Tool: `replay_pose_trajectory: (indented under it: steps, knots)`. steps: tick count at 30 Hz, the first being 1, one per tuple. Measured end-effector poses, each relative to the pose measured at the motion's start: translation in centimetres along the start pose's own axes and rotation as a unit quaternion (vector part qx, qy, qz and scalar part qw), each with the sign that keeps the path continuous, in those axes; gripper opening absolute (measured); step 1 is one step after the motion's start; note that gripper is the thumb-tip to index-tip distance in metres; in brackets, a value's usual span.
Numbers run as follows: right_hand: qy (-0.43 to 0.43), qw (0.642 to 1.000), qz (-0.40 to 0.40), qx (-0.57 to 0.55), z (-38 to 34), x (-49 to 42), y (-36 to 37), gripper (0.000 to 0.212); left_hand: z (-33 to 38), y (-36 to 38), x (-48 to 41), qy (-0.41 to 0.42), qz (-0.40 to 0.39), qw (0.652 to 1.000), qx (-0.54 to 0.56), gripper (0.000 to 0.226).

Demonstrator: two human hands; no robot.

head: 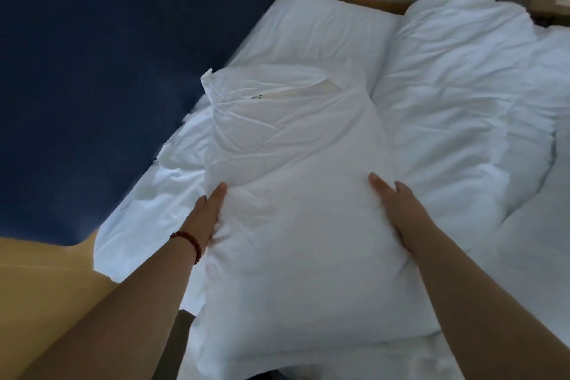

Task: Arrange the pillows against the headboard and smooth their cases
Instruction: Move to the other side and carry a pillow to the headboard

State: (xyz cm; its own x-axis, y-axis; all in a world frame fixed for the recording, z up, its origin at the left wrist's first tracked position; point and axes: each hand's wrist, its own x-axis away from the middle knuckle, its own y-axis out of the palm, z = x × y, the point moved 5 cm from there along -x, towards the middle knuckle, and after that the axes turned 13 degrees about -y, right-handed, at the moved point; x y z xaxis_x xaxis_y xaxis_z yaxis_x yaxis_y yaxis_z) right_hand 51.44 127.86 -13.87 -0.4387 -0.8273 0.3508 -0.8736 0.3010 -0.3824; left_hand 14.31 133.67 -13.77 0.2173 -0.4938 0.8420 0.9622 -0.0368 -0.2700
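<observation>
Pillow [296,241] squeezed between left hand [212,210] and right hand [393,207], fingers [378,183] straight, pressing its sides, duvet [462,86] beyond right fingertips.

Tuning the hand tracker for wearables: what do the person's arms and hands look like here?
No gloves, rings or watch show on the left hand or the right hand, and no sleeves are in view on either side. The left wrist carries a bracelet of dark red round beads.
</observation>
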Motion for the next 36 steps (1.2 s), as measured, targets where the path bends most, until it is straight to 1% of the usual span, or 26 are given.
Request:
replay_pose_trajectory:
  steps: [1, 2, 3, 4, 5, 6, 8, 12, 13, 14, 17, 19, 20, 23, 24, 26, 31, 36]
  knots:
    - [0.016, 1.0, 0.004, -0.021, -0.4, 0.0, 0.2, 0.1, 0.4, -0.2, -0.1, -0.016, -0.006, 1.0, 0.01, 0.065]
    - [0.029, 0.999, 0.005, -0.043, -0.9, 0.1, 0.5, 0.104, 0.7, -0.4, -0.4, -0.019, -0.018, 1.0, 0.014, 0.074]
    - [0.034, 0.998, 0.004, -0.061, -1.5, 0.3, 1.0, 0.099, 1.2, -0.5, -0.5, -0.01, -0.028, 0.999, 0.013, 0.089]
    - [0.027, 0.997, 0.003, -0.072, -2.3, 0.8, 1.5, 0.087, 1.6, -0.8, -0.5, 0.005, -0.031, 0.999, 0.015, 0.101]
    - [0.016, 0.997, 0.011, -0.077, -3.2, 1.4, 2.1, 0.075, 2.1, -1.3, -0.6, 0.026, -0.028, 0.999, 0.018, 0.104]
    - [0.004, 0.997, 0.026, -0.078, -3.9, 2.0, 2.8, 0.066, 2.7, -1.9, -0.5, 0.05, -0.023, 0.998, 0.021, 0.098]
    - [-0.018, 0.994, 0.065, -0.083, -5.7, 3.6, 4.3, 0.059, 3.9, -3.6, -0.1, 0.075, -0.023, 0.996, 0.03, 0.085]
    - [-0.045, 0.982, 0.123, -0.135, -9.0, 5.6, 6.2, 0.045, 6.8, -6.3, -0.2, 0.108, -0.037, 0.993, 0.038, 0.094]
    - [-0.055, 0.979, 0.133, -0.147, -9.6, 5.9, 6.4, 0.044, 7.5, -6.7, -0.1, 0.12, -0.042, 0.991, 0.036, 0.092]
    - [-0.065, 0.976, 0.14, -0.155, -10.3, 6.1, 6.4, 0.042, 8.2, -7.0, 0.1, 0.133, -0.046, 0.989, 0.036, 0.086]
    - [-0.086, 0.97, 0.151, -0.168, -11.8, 6.0, 5.8, 0.032, 10.5, -6.8, 1.1, 0.18, -0.051, 0.981, 0.045, 0.048]
    - [-0.104, 0.965, 0.16, -0.182, -12.9, 5.4, 4.9, 0.03, 12.0, -6.2, 2.2, 0.213, -0.051, 0.974, 0.057, 0.036]
    - [-0.113, 0.963, 0.162, -0.184, -13.4, 4.9, 4.3, 0.031, 12.9, -5.8, 2.8, 0.23, -0.047, 0.97, 0.06, 0.036]
    - [-0.136, 0.959, 0.161, -0.188, -15.3, 3.0, 2.3, 0.033, 15.6, -4.3, 4.4, 0.268, -0.026, 0.96, 0.073, 0.053]
    - [-0.143, 0.958, 0.158, -0.192, -16.0, 2.4, 1.7, 0.034, 16.5, -3.9, 4.8, 0.278, -0.021, 0.957, 0.078, 0.054]
    - [-0.155, 0.954, 0.158, -0.201, -17.3, 1.5, 0.3, 0.035, 18.2, -3.0, 5.6, 0.291, -0.019, 0.953, 0.084, 0.055]
    - [-0.186, 0.944, 0.162, -0.221, -20.4, -0.5, -2.7, 0.031, 23.0, -1.2, 8.1, 0.327, -0.025, 0.941, 0.082, 0.057]
    - [-0.202, 0.931, 0.178, -0.245, -23.7, -1.6, -5.1, 0.046, 27.5, -0.2, 10.9, 0.366, -0.027, 0.926, 0.083, 0.053]
